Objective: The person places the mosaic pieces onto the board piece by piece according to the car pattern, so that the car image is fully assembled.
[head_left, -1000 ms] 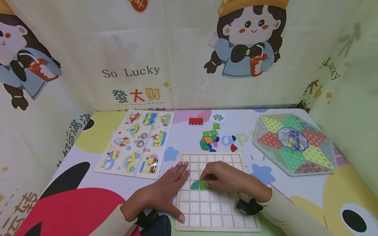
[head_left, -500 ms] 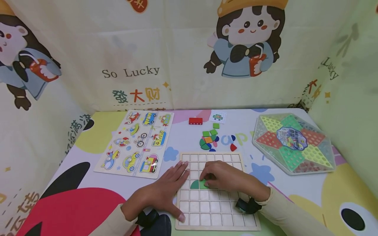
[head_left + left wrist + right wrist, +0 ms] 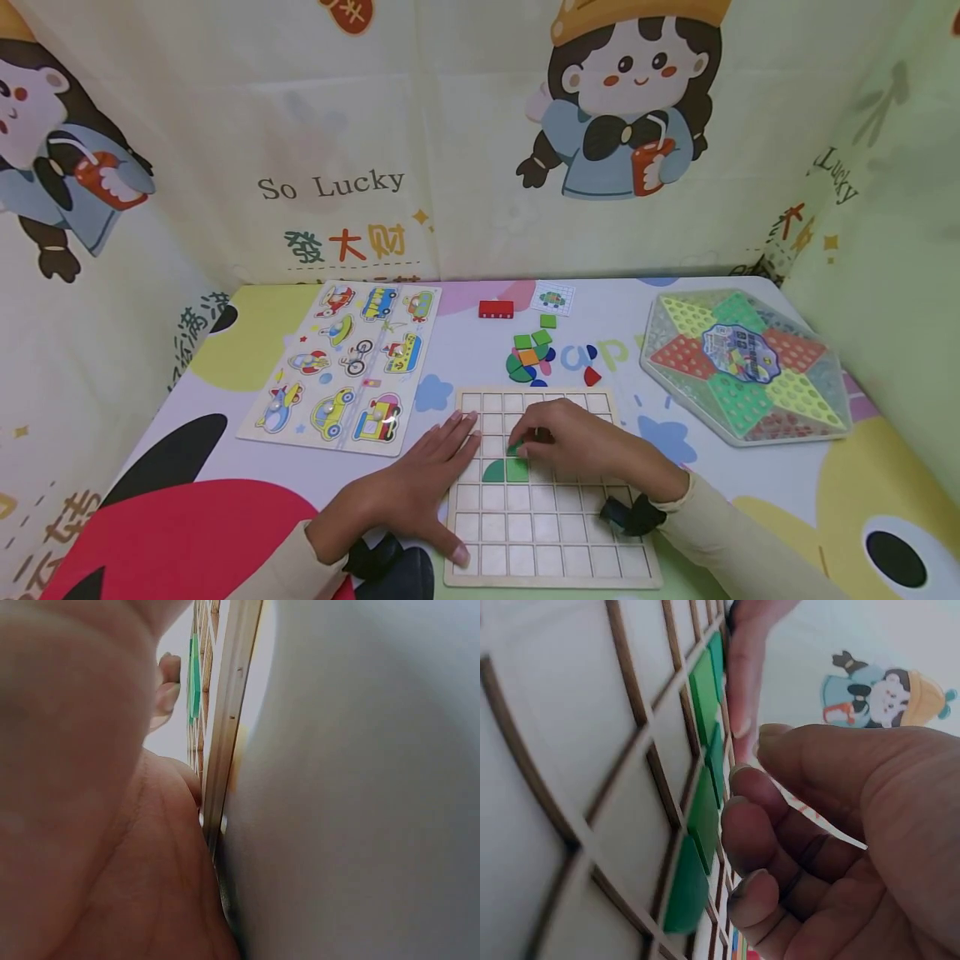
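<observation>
The left hand [image 3: 426,490], fingers straight, rests on the left edge of the grid board [image 3: 553,582]. The right hand [image 3: 568,442], its grip bent but a little apart, seems to hold no piece. Just near of its fingertips, the light green square [image 3: 517,472] sits in the board, right of the dark green rounded piece [image 3: 493,472]. I suppose this square is light, stiff, perhaps slippery; better to pinch opposite edges.

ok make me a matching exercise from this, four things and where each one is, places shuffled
1. left hand
2. right hand
3. orange square
4. hexagonal box

A. in the cluster of loose pieces
B. wholly to the right of the grid board
C. resting on the board's left edge
D. beside the green tiles

Pairs: 1-C, 2-D, 3-A, 4-B
</observation>
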A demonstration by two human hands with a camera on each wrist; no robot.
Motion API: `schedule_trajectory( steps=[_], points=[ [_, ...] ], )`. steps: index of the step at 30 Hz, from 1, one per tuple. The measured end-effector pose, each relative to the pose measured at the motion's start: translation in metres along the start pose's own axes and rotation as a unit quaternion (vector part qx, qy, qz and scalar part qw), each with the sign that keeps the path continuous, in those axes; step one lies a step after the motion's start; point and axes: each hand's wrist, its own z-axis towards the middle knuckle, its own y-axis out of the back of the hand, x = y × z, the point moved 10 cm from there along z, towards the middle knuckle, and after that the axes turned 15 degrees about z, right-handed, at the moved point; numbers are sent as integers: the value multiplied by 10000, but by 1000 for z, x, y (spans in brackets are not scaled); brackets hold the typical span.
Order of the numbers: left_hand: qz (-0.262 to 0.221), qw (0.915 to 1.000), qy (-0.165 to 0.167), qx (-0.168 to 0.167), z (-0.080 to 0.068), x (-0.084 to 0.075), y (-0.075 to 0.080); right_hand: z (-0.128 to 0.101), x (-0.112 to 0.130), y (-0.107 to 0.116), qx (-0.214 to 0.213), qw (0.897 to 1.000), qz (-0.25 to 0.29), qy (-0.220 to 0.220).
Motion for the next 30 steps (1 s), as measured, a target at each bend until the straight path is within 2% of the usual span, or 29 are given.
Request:
schedule_trajectory(
  steps=[10,17,22,30],
  points=[
    [-13,10000,-9,-19,0,1,-1,6,-12,34,-725,9966,378,39],
    [-20,9999,-87,-52,1,0,1,11,-16,64,-1393,9896,-231,274],
    [-59,9999,-66,-57,0,-1,1,15,-18,76,-1523,9876,-180,341],
    [-79,9999,-28,-55,-1,0,2,23,-38,100,-1867,9821,-109,-244]
  ],
)
